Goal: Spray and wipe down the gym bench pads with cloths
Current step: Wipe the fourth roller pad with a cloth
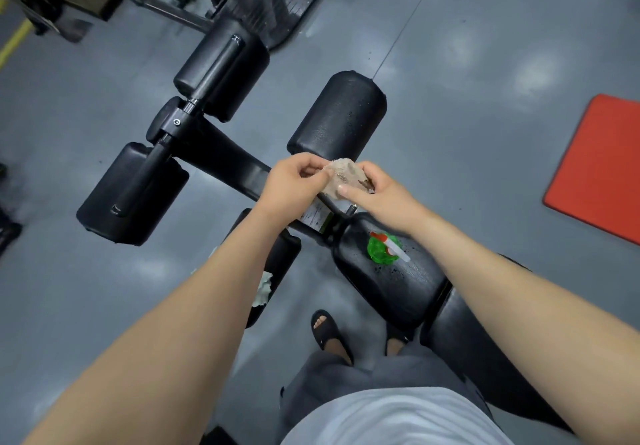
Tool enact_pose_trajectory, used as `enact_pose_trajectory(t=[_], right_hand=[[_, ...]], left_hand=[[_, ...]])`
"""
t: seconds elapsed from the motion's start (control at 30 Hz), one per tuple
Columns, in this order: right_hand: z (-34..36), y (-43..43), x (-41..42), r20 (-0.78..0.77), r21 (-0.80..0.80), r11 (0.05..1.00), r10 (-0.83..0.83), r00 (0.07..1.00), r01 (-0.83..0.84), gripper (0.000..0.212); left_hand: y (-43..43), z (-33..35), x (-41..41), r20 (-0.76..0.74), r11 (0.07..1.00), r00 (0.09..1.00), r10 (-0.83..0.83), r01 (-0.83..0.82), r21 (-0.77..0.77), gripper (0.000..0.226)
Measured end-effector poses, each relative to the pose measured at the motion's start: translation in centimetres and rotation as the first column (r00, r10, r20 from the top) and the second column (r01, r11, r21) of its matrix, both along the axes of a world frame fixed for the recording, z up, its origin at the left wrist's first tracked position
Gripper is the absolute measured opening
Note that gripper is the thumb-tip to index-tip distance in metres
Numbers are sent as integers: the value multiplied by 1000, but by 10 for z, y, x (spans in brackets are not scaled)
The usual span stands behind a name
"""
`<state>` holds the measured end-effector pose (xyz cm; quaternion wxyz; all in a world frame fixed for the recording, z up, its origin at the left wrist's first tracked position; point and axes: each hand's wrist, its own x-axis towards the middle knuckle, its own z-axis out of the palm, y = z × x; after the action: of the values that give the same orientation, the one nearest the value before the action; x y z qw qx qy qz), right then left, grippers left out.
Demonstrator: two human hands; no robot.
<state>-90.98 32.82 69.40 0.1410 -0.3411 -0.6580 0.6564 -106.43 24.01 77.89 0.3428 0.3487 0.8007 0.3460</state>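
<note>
2 hands hold a tan cloth (346, 176) in the air over the bench (225, 153). The left hand (294, 181) pinches an edge, and the right hand (384, 198) pinches the other side. Wet drops sit on the seat pad (391, 285) and the round pad (341, 115), so spraying looks done there and wiping is left. The green spray bottle (382, 249) lies on the seat pad. I cannot tell how full it is. A white cloth (263, 288) rests on a lower pad (284, 250).
</note>
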Motion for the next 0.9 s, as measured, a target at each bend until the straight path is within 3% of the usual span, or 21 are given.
enact_pose_trajectory(t=[0.1,0.2,0.3,0.4,0.5,0.7,0.9], right_hand=[[-9,3,-2,49,25,998,-61,997,60,23],[-11,12,-3,128,3,993,-116,985,116,30],[-10,26,-5,88,-97,975,-190,978,199,23],[-5,41,-10,15,-184,946,-269,963,267,17],[1,61,-16,-4,-88,934,-347,938,346,19],[2,99,-36,44,60,892,-451,892,448,9],[-6,129,-52,75,462,769,-530,845,442,12]], left_hand=[[6,-13,-6,-55,997,996,67,-68,-23,14],[14,-26,-20,-236,984,958,161,-175,-37,16],[24,-43,-40,-333,969,918,215,-243,-44,17],[36,-54,-52,-311,953,922,229,-277,-119,42],[46,-65,-57,-284,950,942,181,-242,-198,54],[49,-74,-53,-308,932,935,174,-257,-256,53],[56,-81,-55,-357,898,914,190,-309,-313,56]])
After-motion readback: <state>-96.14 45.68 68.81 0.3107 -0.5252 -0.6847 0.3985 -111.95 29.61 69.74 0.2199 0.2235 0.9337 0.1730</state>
